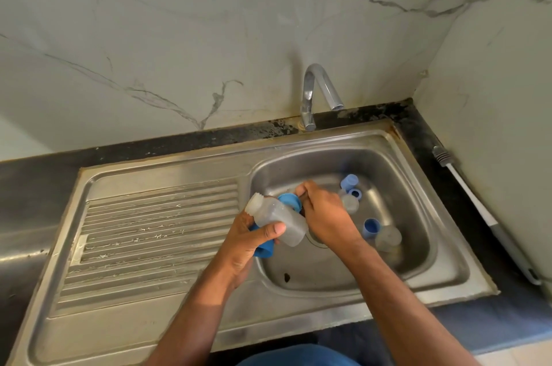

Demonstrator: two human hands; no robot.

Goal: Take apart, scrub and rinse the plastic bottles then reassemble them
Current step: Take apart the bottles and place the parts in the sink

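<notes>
Left hand [254, 235] grips a clear bottle [279, 220]; right hand [324, 213] pinches something unclear over the sink [418, 270].

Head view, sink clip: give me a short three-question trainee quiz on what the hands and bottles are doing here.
1. True or false: water is running from the tap.
2. Which hand holds the uncapped clear bottle? A) left hand B) right hand C) neither
3. Fill in: the loose blue caps and other bottles lie in the sink ____, not on the ribbed drainboard.

Key:
1. False; no stream shows below the spout.
2. A; the left hand grips the bottle together with a blue piece, while the right hand works beside a blue lid.
3. basin
</notes>
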